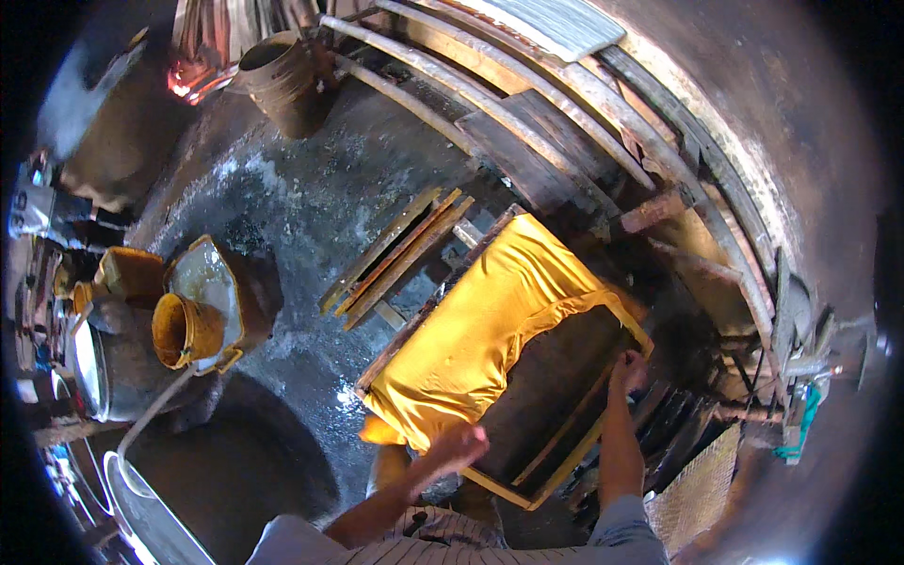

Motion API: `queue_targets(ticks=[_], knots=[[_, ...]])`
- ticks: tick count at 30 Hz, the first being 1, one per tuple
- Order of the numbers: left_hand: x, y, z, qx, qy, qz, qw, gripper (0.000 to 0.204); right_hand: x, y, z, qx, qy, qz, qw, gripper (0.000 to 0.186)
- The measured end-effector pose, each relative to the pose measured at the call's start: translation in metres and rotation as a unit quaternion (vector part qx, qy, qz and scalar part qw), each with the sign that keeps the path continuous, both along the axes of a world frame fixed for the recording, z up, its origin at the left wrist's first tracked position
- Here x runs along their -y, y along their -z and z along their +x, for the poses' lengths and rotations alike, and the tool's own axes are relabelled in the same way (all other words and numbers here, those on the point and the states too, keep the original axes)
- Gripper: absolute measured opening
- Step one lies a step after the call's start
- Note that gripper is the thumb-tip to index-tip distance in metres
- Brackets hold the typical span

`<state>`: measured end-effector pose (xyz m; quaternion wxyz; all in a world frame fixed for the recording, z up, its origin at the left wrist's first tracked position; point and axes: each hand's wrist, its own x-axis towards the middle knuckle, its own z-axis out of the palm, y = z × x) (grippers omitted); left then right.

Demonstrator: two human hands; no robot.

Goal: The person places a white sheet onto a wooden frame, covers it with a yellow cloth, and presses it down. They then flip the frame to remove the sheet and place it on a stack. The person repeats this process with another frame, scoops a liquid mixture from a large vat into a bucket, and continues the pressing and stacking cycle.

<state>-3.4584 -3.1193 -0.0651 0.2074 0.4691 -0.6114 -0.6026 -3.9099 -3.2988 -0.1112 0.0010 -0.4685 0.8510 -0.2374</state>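
A shiny yellow cloth (461, 348) lies in folds over the far and left part of a dark wooden table (551, 395) with a pale wooden edge. Its gathered border curves across the tabletop, and one narrow strip runs out to the right corner. My left hand (459, 446) is at the near left end of the cloth, its fingers closed on the fabric there. Over at the right corner, my right hand (629, 373) is closed around the end of the cloth strip. Both hands' fingertips are partly hidden.
Wooden slats (395, 254) lie beyond the table on the wet floor. At the left, a yellow bucket (188, 330) sits by a square tub (212, 268) of liquid. A metal bucket (282, 80) stands near a fire (179, 85). Long rails (527, 122) curve along the far right.
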Motion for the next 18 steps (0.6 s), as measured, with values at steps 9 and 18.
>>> queue_targets(ticks=[9, 18], knots=[[0.18, 0.071, 0.145, 0.408, -0.188, 0.007, 0.893, 0.064, -0.286, 0.018, 0.11, 0.676, 0.132, 0.032, 0.724, 0.039], [0.182, 0.054, 0.092, 0.511, -0.24, -0.091, 0.821, 0.059, -0.345, 0.044, 0.074, 0.66, 0.119, 0.083, 0.737, 0.036]])
